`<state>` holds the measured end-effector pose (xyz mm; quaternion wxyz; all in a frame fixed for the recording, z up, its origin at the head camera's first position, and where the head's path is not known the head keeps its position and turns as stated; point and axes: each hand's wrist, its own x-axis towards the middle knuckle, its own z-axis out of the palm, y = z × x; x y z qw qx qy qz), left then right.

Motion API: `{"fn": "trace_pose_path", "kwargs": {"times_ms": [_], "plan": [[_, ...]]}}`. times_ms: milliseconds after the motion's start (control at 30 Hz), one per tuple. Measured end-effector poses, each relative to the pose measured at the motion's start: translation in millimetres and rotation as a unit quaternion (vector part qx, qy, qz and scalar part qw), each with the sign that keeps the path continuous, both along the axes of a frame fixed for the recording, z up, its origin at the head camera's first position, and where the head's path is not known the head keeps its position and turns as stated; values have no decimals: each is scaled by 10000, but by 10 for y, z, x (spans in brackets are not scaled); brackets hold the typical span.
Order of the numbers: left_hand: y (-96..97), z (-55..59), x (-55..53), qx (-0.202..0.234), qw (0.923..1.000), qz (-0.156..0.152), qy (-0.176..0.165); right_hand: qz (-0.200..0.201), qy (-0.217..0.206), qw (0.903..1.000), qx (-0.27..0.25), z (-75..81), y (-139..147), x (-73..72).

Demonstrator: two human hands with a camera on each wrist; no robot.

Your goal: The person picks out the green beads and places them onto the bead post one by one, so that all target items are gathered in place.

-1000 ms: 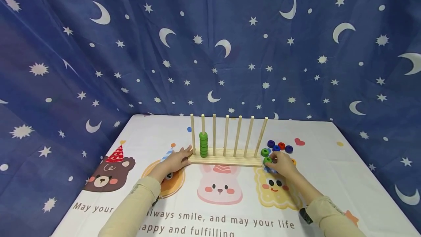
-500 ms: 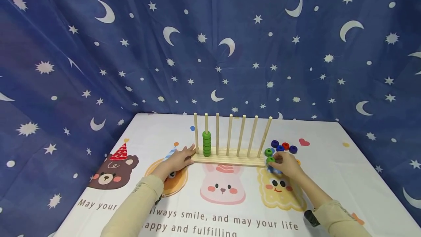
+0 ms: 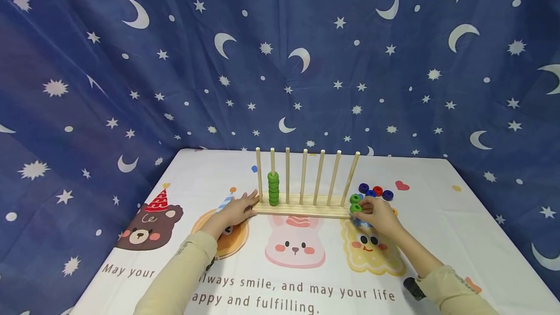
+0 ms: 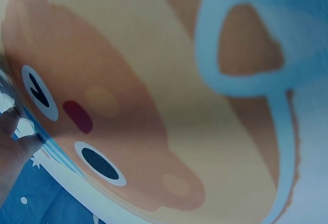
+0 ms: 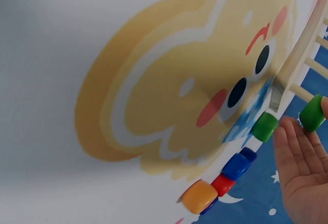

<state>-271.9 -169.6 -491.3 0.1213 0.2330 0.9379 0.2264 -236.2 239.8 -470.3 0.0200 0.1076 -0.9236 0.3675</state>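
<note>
A wooden peg rack (image 3: 302, 212) stands mid-table with several upright pegs; a stack of green beads (image 3: 273, 189) fills much of its second peg from the left. At the rack's left end my left hand (image 3: 234, 212) rests, thumb and fingers extended against the base. My right hand (image 3: 379, 217), just off the right end, pinches a green bead (image 5: 312, 113) between thumb and fingers. Beside that bead lies another green bead (image 3: 356, 199), also seen close to the fingers in the right wrist view. Only the fingertips (image 4: 32, 144) of the left hand show in the left wrist view.
Loose beads lie behind and beside the right hand: dark blue (image 3: 363, 188), red (image 3: 377, 191), another dark blue (image 3: 387, 195) and an orange one (image 5: 199, 197). A white cartoon-printed cloth (image 3: 332, 237) covers the table. Behind hangs a blue star-and-moon curtain (image 3: 262, 86).
My right hand has raised the green bead slightly and shifted it toward the rack's right end. The left hand keeps its place on the base. The head view has shifted a little.
</note>
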Motion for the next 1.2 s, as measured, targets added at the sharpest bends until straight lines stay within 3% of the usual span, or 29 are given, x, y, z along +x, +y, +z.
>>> {"fn": "trace_pose_path", "kwargs": {"times_ms": [233, 733, 1200], "plan": [[38, 29, -42, 15, 10000, 17, -8, -7, 9, 10000, -72, 56, -61, 4], [93, 37, -49, 81, 10000, -25, -41, 193, 585, 9970, -474, 297, -244, -66], [16, -3, 4, 47, 10000, -69, -2, 715, 809, 9907, -826, 498, -628, -46]]}}
